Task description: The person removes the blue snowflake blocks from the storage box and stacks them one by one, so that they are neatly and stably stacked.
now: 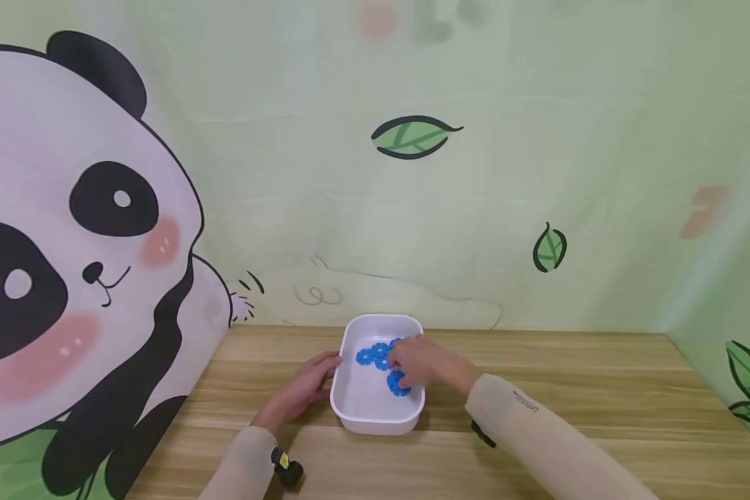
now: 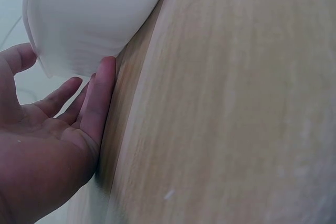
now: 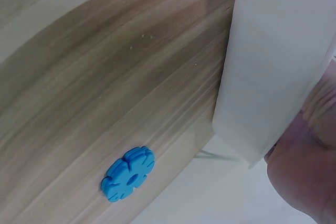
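Note:
A white rectangular tub (image 1: 375, 422) stands on the wooden table with several blue flower-shaped plastic discs (image 1: 365, 357) inside. My left hand (image 1: 303, 385) rests against the tub's left side. In the left wrist view one fingertip (image 2: 26, 56) touches the rim, while loosely extended fingers (image 2: 102, 85) lie low by its wall. My right hand (image 1: 428, 362) reaches over the right rim, fingertips down among the discs. Two of its fingers overlap a blue disc (image 1: 396, 386) at the tub's right; I cannot tell whether they grip it.
On the table, outside the tub, lies a small stack of blue flower discs (image 3: 128, 174), seen in the right wrist view. A pale green printed backdrop (image 1: 487, 173) rises behind the table's back edge, with a large panda (image 1: 87, 278) at left.

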Motion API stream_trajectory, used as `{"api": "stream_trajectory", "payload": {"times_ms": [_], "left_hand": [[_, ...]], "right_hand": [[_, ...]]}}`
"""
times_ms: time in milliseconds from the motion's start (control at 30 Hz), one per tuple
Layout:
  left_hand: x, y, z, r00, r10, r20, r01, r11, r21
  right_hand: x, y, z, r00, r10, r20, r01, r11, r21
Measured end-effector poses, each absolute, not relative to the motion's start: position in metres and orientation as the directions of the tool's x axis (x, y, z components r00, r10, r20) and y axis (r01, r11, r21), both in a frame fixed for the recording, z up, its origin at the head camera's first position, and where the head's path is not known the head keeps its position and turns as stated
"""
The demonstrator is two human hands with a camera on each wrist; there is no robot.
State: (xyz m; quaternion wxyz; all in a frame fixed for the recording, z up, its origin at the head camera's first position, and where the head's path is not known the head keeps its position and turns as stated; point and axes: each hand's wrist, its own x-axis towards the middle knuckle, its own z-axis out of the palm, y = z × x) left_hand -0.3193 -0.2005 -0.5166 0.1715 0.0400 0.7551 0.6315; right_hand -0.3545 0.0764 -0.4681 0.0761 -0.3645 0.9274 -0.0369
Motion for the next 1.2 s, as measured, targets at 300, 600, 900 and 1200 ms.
{"api": "stream_trajectory", "payload": {"times_ms": [300, 600, 900, 1200], "left_hand": [[-0.3201, -0.2024, -0.5177, -0.934, 0.289, -0.21, -0.153, 0.209, 0.966], [-0.3214, -0.2007, -0.5188, -0.941, 0.272, -0.201, -0.151, 0.193, 0.97], [-0.3205, -0.2011, -0.5182, -0.942, 0.27, -0.2, -0.15, 0.197, 0.969], [-0.3199, -0.2014, -0.5179, -0.94, 0.271, -0.209, -0.153, 0.215, 0.965]], "right_hand": [[-0.3539, 0.0752, -0.466, -0.727, -0.675, -0.131, -0.659, 0.738, -0.143], [-0.3548, 0.0759, -0.4677, -0.728, -0.672, -0.137, -0.65, 0.74, -0.174], [-0.3547, 0.0767, -0.4665, -0.719, -0.682, -0.134, -0.661, 0.73, -0.173], [-0.3517, 0.0772, -0.4644, -0.72, -0.682, -0.133, -0.657, 0.73, -0.188]]}}
